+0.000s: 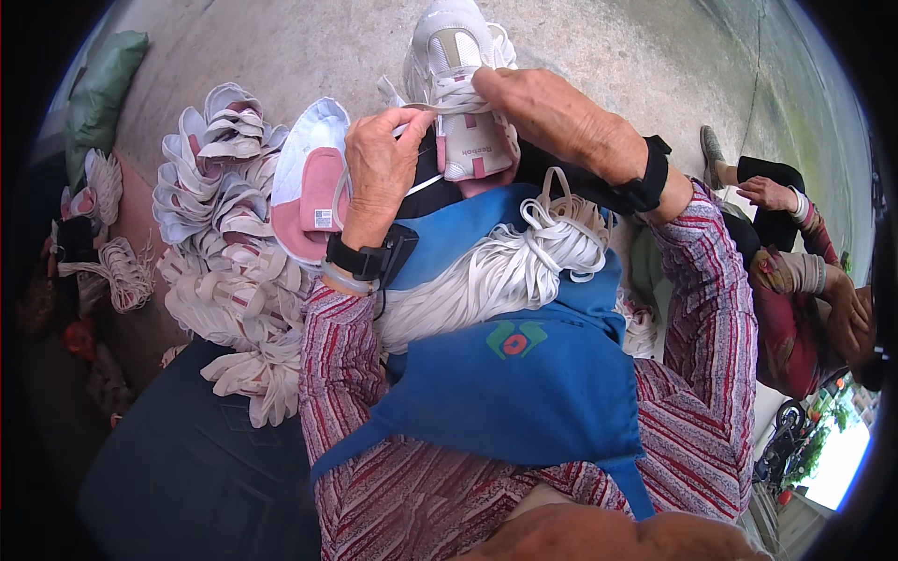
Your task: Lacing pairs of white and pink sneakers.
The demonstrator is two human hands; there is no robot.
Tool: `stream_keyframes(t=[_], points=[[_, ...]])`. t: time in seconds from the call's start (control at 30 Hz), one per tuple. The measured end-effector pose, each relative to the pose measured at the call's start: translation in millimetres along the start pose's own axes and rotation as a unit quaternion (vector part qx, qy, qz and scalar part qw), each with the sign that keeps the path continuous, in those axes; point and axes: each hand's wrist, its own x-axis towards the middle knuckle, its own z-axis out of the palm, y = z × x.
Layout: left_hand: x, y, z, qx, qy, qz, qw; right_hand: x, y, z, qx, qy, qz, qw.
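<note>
A white and beige shoe upper [456,47] rests over my knees, its pale tongue with pink tabs [468,154] toward me. My left hand [382,164] pinches a white shoelace [433,109] between thumb and forefinger, left of the tongue. Over the upper's right side, my right hand [547,107] is closed at the lacing; its fingertips are partly hidden, and they seem to grip the same lace. A thick bundle of white laces [496,285] lies across my lap on the blue apron [524,393]. Beside my left wrist is a pink and white upper [323,182].
Many stacked white and pink uppers [220,196] are piled at my left, near a dark surface [206,467]. Farther left are another lace bundle [126,271] and a green sack [105,93]. Another person [790,309] sits close by at right, with a motorbike [786,435] behind.
</note>
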Motion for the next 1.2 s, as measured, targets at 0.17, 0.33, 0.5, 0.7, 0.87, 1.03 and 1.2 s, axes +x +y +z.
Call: stream_keyframes(t=[0.17, 0.33, 0.5, 0.7, 0.87, 1.03, 1.2], points=[[-11.5, -6.9, -1.5, 0.149, 0.069, 0.128, 0.978, -17.6, 7.7, 14.3, 0.275, 0.069, 0.177, 0.942], [-33.3, 16.3, 11.4, 0.207, 0.004, 0.128, 0.97, -44.0, -12.6, 24.1, 0.133, 0.134, 0.147, 0.971], [-25.2, 13.4, 12.7, 0.214, -0.047, 0.111, 0.969, -38.0, -27.8, 32.3, 0.056, 0.08, 0.176, 0.98], [-23.3, 4.5, 15.4, 0.185, -0.009, 0.198, 0.962, -35.5, -2.5, 41.5, 0.091, 0.084, 0.124, 0.985], [-16.7, 11.0, 14.3, 0.15, -0.005, 0.216, 0.965, -39.2, -7.2, 41.9, 0.108, 0.133, 0.074, 0.982], [-12.3, 14.6, 7.4, 0.208, 0.004, 0.266, 0.941, -32.1, -13.2, 38.3, 0.021, 0.09, 0.034, 0.995], [-4.0, 18.8, 6.4, 0.257, 0.01, 0.275, 0.926, -28.6, -17.2, 43.4, -0.043, 0.062, 0.056, 0.996]])
